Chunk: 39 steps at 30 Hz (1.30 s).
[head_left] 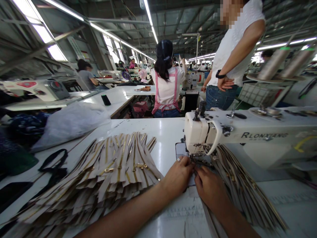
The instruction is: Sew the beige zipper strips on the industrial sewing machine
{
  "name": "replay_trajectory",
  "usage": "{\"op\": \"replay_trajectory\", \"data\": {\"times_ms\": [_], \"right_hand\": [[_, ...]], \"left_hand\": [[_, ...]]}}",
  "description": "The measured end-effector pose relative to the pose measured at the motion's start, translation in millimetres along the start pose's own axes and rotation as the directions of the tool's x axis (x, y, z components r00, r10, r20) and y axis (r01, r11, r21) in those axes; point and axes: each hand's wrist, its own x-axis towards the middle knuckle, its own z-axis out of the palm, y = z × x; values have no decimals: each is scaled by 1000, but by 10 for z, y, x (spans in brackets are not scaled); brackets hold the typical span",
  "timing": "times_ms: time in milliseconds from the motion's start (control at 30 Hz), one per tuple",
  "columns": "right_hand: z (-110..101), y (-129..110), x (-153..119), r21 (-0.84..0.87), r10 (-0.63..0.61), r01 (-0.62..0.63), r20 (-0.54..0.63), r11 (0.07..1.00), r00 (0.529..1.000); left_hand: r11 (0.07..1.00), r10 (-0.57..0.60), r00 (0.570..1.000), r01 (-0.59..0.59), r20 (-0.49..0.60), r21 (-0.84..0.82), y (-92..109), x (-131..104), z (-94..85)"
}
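At the needle area of a white sewing machine (198, 132), both my hands meet with their fingers bent and closed. My left hand (178, 173) wears a ring, and its fingertips press together just in front of the presser foot; what they pinch is hidden. Against it, my right hand (210, 183) is closed over a grey-beige zipper tape (210, 219), which trails toward the bottom edge. A large heap of beige zippers (119, 165) with gold teeth and pulls lies left of my left arm. More zippers (244, 185) hang in a bundle right of my right hand.
A clear plastic bag (70, 124) and a black strap (53, 162) lie at the left. A black thread cone (106, 100) stands on the table beyond. Ahead sits a person in a pink apron (165, 87); another stands in a white top (230, 49). Large thread cones (274, 64) rise at right.
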Motion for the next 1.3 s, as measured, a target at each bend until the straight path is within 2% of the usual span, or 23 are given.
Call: {"op": "replay_trajectory", "data": {"times_ms": [400, 633, 933, 1167, 1300], "right_hand": [[51, -19, 31, -48, -2, 1, -23, 999, 1000], [30, -24, 27, -63, 2, -2, -8, 998, 1000], [4, -17, 15, -100, 17, -20, -31, 995, 999], [5, -3, 21, -86, -17, 14, -27, 996, 999], [-18, -4, 25, -66, -21, 20, -12, 998, 1000]], "left_hand": [[1000, 0, 998, -1, -63, -4, -99, 36, 76], [999, 1, 1000, -1, -15, 53, -81, -29, 49], [997, -63, 997, 60, -49, -53, -80, -79, -9], [998, -51, 995, 47, -82, -50, -120, -50, 22], [994, 26, 995, -36, -94, -105, -138, -43, 23]]}}
